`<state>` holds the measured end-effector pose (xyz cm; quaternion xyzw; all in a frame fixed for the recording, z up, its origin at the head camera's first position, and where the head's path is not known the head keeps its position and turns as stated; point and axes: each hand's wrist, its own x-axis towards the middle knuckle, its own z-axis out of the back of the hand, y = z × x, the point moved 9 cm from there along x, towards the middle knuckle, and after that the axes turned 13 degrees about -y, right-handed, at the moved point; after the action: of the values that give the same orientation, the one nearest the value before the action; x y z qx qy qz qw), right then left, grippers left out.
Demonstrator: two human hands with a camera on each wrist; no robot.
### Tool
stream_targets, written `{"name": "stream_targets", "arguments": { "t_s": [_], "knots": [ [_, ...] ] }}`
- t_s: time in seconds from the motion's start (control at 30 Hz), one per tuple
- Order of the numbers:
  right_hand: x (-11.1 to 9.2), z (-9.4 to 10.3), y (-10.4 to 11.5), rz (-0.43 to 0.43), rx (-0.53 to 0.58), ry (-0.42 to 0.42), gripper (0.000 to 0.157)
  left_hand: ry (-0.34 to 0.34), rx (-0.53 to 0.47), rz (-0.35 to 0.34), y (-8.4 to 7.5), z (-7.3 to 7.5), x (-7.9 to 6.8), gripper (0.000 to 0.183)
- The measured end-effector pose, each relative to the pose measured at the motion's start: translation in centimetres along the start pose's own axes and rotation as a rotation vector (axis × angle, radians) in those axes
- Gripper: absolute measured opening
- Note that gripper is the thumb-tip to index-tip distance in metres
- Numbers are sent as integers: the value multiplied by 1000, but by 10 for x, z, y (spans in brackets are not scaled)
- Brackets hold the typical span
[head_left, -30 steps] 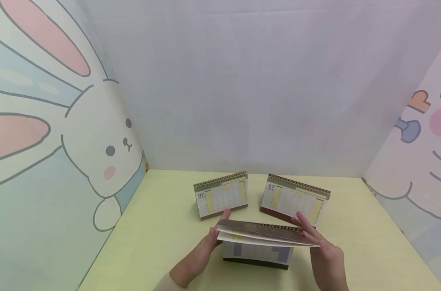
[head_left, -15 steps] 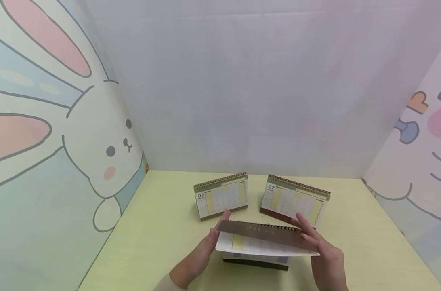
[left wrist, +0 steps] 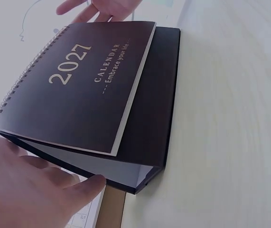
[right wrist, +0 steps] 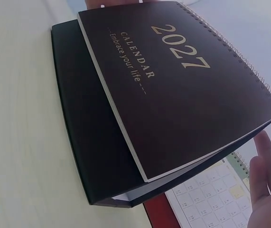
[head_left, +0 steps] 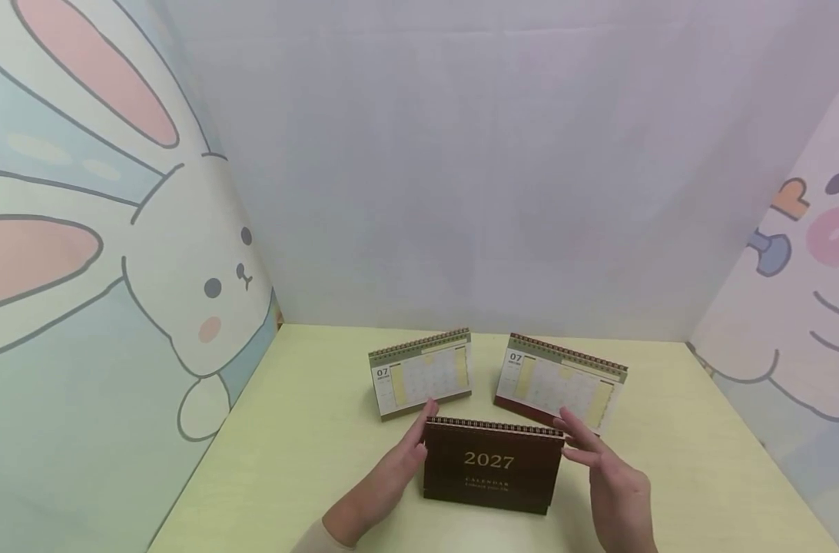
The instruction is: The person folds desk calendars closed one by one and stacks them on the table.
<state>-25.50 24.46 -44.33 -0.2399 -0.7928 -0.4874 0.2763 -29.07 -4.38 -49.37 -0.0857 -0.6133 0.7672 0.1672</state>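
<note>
A dark brown 2027 desk calendar stands upright on the table between my two hands, its cover facing me and its spiral binding on top. At its left side is my left hand, fingers stretched forward along the stand's edge. In the left wrist view that hand touches or nearly touches the side of the calendar. My right hand is beside the right edge with fingers extended. The right wrist view has its fingers close to the top corner of the calendar; contact is unclear.
Behind stand two more desk calendars showing month 07: one with a brown base at left, one with a red base at right. The pale yellow table is bounded by a plain back curtain and cartoon-printed side curtains.
The raised pages and cover of the near calendar have swung down toward me, and the 2027 cover now lies flat over the front. Both hands stay at the sides.
</note>
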Motion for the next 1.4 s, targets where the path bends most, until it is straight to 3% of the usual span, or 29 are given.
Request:
{"name": "stream_targets", "arguments": {
  "t_s": [0.2, 0.33, 0.47, 0.57, 0.8, 0.87, 1.03, 1.3, 1.4],
  "knots": [
    [-1, 5, -5, -67, -59, -50, 51, -76, -66, 27, 3, 3, 5, 67],
    [0, 7, -8, -105, -140, -60, 47, -151, -20, -6, 4, 7, 7, 59],
    [-3, 7, -23, -254, -330, -29, 50, -202, 50, -44, 3, 11, 7, 51],
    [-7, 5, -34, -351, -510, 40, 57, -221, 71, -58, 4, 13, 8, 45],
    [-27, 14, -61, -626, -851, 139, 84, -247, 85, -97, 0, 15, 8, 35],
    [-31, 16, -65, -653, -908, 153, 91, -256, 94, -107, 0, 16, 8, 34],
    [-33, 19, -70, -648, -946, 162, 103, -300, 113, -130, -2, 18, 7, 33],
    [-34, 15, -75, -650, -842, 228, 109, -350, 119, -219, -13, 21, 2, 32],
    [-35, 14, -77, -656, -832, 262, 105, -352, 113, -258, -16, 21, 2, 32]
  ]
}}
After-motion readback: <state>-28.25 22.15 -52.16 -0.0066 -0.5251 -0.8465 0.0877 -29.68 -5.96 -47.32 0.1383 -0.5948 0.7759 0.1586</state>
